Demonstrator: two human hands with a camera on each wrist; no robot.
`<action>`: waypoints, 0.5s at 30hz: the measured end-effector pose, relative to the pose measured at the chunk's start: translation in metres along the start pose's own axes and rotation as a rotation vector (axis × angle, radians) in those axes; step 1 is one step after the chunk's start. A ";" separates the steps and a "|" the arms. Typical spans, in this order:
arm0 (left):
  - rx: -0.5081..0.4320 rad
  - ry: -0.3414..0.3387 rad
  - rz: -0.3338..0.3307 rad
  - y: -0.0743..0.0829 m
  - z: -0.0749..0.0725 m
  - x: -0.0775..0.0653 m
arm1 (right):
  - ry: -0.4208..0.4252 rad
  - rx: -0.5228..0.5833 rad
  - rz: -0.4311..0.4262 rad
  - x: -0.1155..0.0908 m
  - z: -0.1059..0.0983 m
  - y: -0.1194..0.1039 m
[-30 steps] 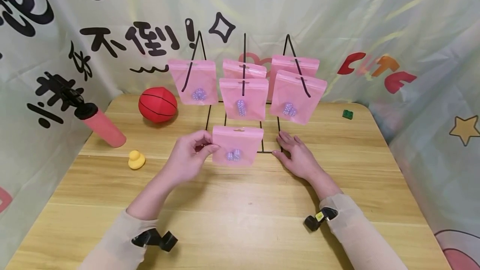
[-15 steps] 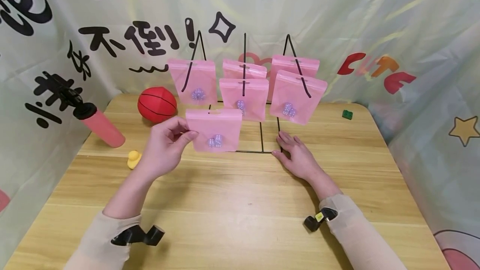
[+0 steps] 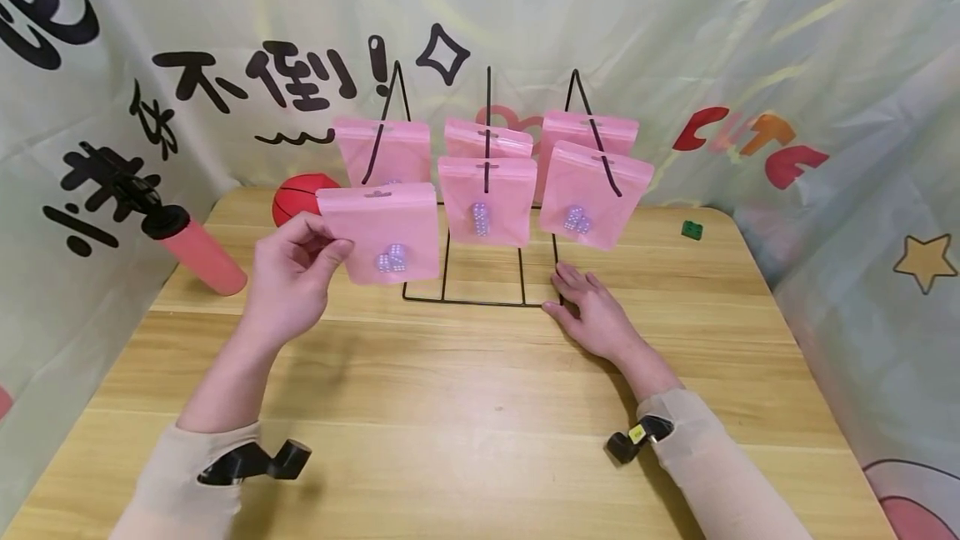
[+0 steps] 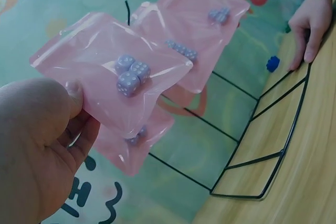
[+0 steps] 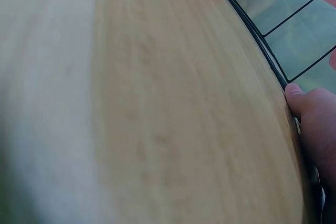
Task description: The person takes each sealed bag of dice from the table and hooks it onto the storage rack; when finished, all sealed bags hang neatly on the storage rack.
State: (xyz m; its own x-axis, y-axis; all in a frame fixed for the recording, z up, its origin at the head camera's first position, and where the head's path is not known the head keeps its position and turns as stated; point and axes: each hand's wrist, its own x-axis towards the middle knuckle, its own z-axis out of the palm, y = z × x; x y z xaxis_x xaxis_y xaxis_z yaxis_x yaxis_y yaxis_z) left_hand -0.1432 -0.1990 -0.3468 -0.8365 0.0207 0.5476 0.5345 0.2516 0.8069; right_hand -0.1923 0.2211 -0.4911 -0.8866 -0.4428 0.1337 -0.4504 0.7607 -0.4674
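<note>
My left hand pinches the left edge of a pink zip bag between thumb and fingers. Purple-blue dice show through its film. The bag is up in front of the left hook of a black wire display rack, overlapping a pink bag hung there. Two bags hang on the middle hook, the front bag showing dice, and two on the right, with another front bag. At the rack's front right base corner, my right hand holds the wire, its thumb against the bar.
A red ball sits behind my left hand, partly hidden. Left of it a pink bottle with a black top leans over the table. A small green brick lies at the far right. Printed cloth hangs behind.
My left hand has carried the pink bag left and up, from over the rack's base to before the left hook. It now covers the yellow duck. My right hand has stayed put.
</note>
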 end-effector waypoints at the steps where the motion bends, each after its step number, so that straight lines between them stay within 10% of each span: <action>1: -0.003 0.008 0.002 0.000 -0.001 0.000 | 0.000 0.000 0.000 0.000 0.000 0.000; 15: 0.032 0.052 -0.067 -0.011 -0.007 0.006 | -0.003 0.002 0.006 0.000 0.000 -0.001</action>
State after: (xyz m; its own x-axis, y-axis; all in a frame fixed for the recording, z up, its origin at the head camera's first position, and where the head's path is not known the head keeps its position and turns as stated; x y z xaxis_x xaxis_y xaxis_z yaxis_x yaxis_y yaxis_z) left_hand -0.1528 -0.2087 -0.3508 -0.8623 -0.0469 0.5043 0.4729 0.2818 0.8348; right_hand -0.1921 0.2202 -0.4902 -0.8889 -0.4399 0.1280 -0.4449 0.7621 -0.4703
